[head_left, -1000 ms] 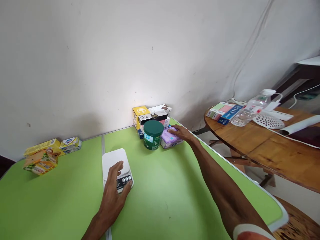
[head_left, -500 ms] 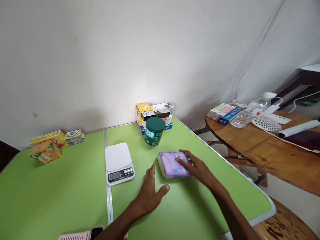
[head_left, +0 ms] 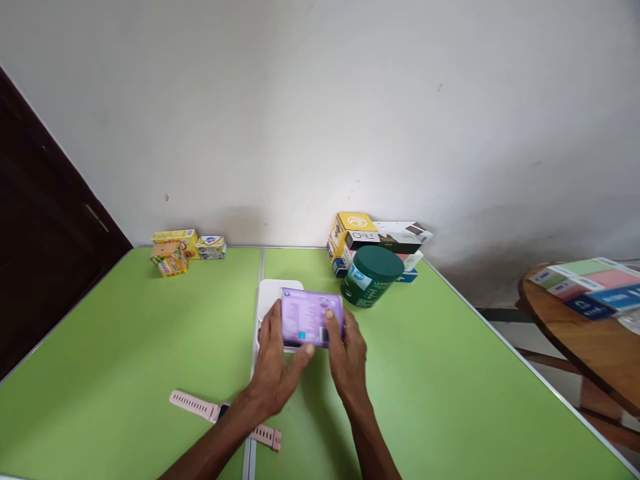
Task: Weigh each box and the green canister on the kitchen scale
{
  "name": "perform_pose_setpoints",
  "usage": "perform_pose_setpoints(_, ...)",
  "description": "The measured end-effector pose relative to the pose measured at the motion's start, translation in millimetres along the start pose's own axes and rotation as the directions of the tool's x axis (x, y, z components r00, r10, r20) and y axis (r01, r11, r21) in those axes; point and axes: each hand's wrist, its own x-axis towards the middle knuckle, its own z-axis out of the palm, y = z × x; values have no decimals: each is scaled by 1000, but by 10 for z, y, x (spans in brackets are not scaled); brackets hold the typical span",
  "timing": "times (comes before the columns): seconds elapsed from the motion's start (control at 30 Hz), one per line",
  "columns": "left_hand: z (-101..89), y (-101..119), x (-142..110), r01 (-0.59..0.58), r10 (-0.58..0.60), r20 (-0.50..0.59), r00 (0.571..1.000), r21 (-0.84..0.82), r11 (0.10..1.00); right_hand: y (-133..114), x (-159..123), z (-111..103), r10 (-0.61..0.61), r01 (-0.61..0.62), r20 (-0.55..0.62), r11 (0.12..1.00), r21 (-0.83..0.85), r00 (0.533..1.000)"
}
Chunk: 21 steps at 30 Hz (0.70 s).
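The fingers (head_left: 351, 327) of the right hand (head_left: 349, 358), in the head view, pinch a purple packet (head_left: 306, 315) at its right end, thumb flat on its upper face; those of the left hand (head_left: 276, 373) lie along its left edge, thumb spread away toward the near edge, how firmly they press I cannot tell; the packet is in front of and partly over a white scale (head_left: 280, 287), contact unclear; the green tabletop (head_left: 425, 380), split by a metal seam (head_left: 261, 263), meets a scuffed pale wall (head_left: 290, 133); a dark door (head_left: 40, 207) stands at left, a wooden table (head_left: 595, 350) at right; yellow boxes (head_left: 173, 257) sit far left, a green tub (head_left: 370, 283) before stacked cartons (head_left: 360, 230) near the packet; both forearms reach in from below, converging, the left crossing above a pink-strapped watch (head_left: 195, 405).
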Motion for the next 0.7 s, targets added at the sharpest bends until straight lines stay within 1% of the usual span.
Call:
perform_pose_setpoints(0.07, -154, -105, 159, 22, -20, -83, 996, 27, 999, 14, 95, 256, -80, 82, 60, 996, -23, 995)
perform_pose_setpoints(0.1, -217, -160, 227, 39, -34, -104, 994, 46, 998, 29, 126, 366, -107, 111, 89, 993, -42, 990)
perform_pose_setpoints(0.17, -314, -248, 332, 83, -75, -105, 992, 66, 994, 64, 168, 529, -140, 152, 132, 985, -87, 981)
perform_pose_setpoints(0.23, -383, -289, 394, 114, -109, -77, 991, 69, 991, 113, 205, 607, -155, 175, 160, 977, -121, 975)
perform_pose_setpoints(0.3, -449, -295, 423, 149, -146, -61, 987, 44, 988, 194, 251, 598, -139, 157, 147, 980, -121, 979)
perform_pose_setpoints(0.37, -534, -315, 436, 195, -195, -79, 978, -1, 981, 322, 301, 519, -77, 83, 79, 993, -87, 994)
perform_pose_setpoints(0.43, -645, -400, 445, 255, -261, -104, 960, -67, 965, 488, 337, 405, 14, -14, -4, 999, -30, 1000)
perform_pose_setpoints(0.47, -705, -473, 451, 289, -302, -114, 947, -116, 950, 577, 345, 350, 63, -63, -27, 998, 9, 998)
perform_pose_setpoints(0.53, -817, -670, 464, 369, -402, -122, 908, -226, 902, 740, 337, 270, 141, -137, -38, 987, 88, 989)
perform_pose_setpoints(0.6, -900, -893, 473, 423, -475, -120, 872, -304, 854, 860, 304, 245, 159, -153, -45, 981, 122, 986)
perform_pose_setpoints(0.63, -927, -997, 474, 430, -487, -121, 865, -320, 844, 899, 286, 251, 147, -140, -51, 984, 111, 988)
perform_pose_setpoints(0.7, -955, -1158, 466, 412, -469, -119, 875, -325, 851, 939, 256, 280, 104, -101, -62, 993, 53, 993)
